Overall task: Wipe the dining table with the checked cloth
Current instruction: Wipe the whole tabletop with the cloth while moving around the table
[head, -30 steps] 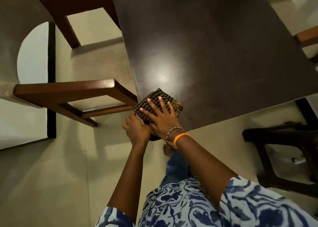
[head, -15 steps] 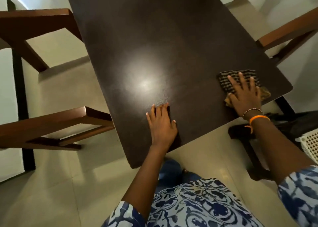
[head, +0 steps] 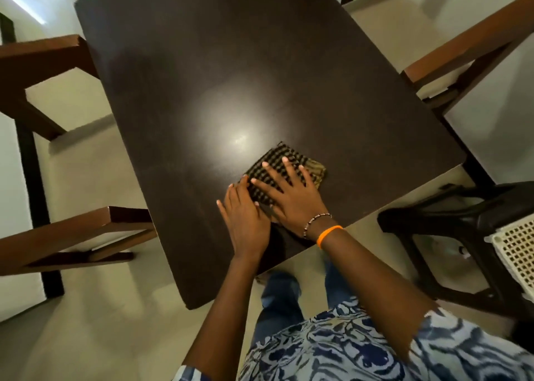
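Note:
The dark brown dining table (head: 231, 71) fills the middle of the head view. A folded black-and-tan checked cloth (head: 277, 161) lies flat on it near the front edge. My right hand (head: 289, 195) presses down on the cloth with the fingers spread, covering its near half. My left hand (head: 245, 221) lies flat on the table just left of the cloth, its fingertips touching the cloth's left edge.
Wooden chairs (head: 43, 71) stand along the left side, and another wooden chair (head: 468, 48) at the right. A black stool (head: 462, 221) and a white perforated basket (head: 517, 247) sit at the lower right. Beige floor tiles surround the table.
My right hand has slid the cloth from the table's right front corner leftward to the middle of the front edge. My left hand stays flat on the table, now beside the cloth.

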`<state>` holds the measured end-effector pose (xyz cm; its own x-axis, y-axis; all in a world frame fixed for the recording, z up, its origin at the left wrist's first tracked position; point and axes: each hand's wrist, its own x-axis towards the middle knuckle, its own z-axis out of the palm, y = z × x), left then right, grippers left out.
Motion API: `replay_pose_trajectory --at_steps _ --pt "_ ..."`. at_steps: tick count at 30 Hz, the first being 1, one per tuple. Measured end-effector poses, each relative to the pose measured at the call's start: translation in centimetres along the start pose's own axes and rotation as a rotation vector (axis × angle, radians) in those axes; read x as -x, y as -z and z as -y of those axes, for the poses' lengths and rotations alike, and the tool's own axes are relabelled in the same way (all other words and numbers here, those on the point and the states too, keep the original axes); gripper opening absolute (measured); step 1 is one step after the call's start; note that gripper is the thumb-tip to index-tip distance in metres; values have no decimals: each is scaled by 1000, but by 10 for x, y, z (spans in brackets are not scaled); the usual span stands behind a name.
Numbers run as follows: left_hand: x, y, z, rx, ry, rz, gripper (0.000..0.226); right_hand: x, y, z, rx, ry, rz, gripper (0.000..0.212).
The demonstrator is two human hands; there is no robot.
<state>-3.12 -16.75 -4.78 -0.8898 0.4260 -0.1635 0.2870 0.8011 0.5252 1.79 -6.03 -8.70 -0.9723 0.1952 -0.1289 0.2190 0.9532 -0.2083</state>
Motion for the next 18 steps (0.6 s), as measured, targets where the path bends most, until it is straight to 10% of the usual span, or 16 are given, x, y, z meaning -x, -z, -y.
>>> replay_pose_trajectory --at_steps 10,18 --pt "9 -48 -79 -35 -72 108 61 36 48 -208 -12 -411 -53 64" --pt "-16 -69 -119 -130 -134 146 66 32 50 -228 -22 -517 -61 64"
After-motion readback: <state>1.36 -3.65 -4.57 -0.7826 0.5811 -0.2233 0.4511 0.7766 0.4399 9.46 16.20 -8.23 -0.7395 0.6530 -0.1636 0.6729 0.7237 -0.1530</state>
